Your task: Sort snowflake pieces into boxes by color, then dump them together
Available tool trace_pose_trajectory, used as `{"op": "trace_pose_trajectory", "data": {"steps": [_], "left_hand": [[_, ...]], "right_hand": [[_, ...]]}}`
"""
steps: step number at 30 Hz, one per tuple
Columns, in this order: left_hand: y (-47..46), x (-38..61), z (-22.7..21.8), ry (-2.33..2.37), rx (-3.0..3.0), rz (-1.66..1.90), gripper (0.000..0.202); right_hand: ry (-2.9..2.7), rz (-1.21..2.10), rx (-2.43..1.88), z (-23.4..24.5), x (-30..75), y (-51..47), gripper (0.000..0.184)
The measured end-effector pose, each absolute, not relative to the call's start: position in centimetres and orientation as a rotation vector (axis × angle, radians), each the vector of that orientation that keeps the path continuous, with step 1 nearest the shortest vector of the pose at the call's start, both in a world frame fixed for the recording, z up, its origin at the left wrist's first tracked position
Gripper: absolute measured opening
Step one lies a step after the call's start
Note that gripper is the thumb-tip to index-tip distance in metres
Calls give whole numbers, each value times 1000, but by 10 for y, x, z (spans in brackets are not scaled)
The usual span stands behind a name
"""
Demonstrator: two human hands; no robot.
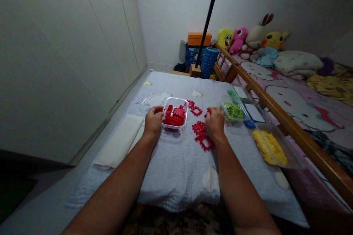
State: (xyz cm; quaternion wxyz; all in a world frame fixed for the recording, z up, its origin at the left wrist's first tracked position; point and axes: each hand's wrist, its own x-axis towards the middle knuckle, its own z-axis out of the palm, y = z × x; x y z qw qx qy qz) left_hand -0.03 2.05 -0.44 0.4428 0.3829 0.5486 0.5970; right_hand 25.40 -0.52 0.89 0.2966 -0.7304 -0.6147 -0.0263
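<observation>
gripping the left wall of a clear box (178, 99), the left hand (153, 122) is curling its fingers over the rim. the right hand (215, 123) is resting knuckles-up on the blanket (176, 169), fingers bent under; a bit of red is showing at its fingertips, but i cannot tell whether it is pinching anything. the loose red pieces (202, 136) are lying between the two hands, touching the right hand's inner side and far nearer to it than to the left. their cluster is running from near to far, leaning slightly toward the box. they are looking like flat, open square frames with toothed edges, linked together, the same bright red as the heap filling the box. two more red frames (194, 109) are lying just beyond the box. further right, a green-filled tray (224, 107) and a yellow-filled tray (292, 156) are sitting beside the wooden bed rail (278, 117).
</observation>
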Motion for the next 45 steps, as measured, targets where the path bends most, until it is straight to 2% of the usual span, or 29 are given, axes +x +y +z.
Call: {"op": "trace_pose_trajectory", "data": {"steps": [5, 15, 24, 33, 37, 45], "left_hand": [[21, 0, -5, 1357, 941, 1487, 33], [21, 0, -5, 1351, 950, 1490, 32], [20, 1, -4, 1355, 943, 1499, 31], [18, 1, 0, 1339, 926, 1486, 30], [18, 1, 0, 1330, 932, 1478, 30], [19, 0, -1, 1348, 945, 1475, 32]], "right_hand": [[-1549, -121, -2261, -3, 270, -8, 33], [-1496, -54, -2263, -1, 276, -3, 31], [-1532, -22, -1747, 10, 253, -7, 26], [-1830, 76, -1353, 39, 198, 1, 22], [-1983, 93, -1424, 38, 183, 18, 24], [-2275, -40, -1841, 44, 170, 26, 28]]}}
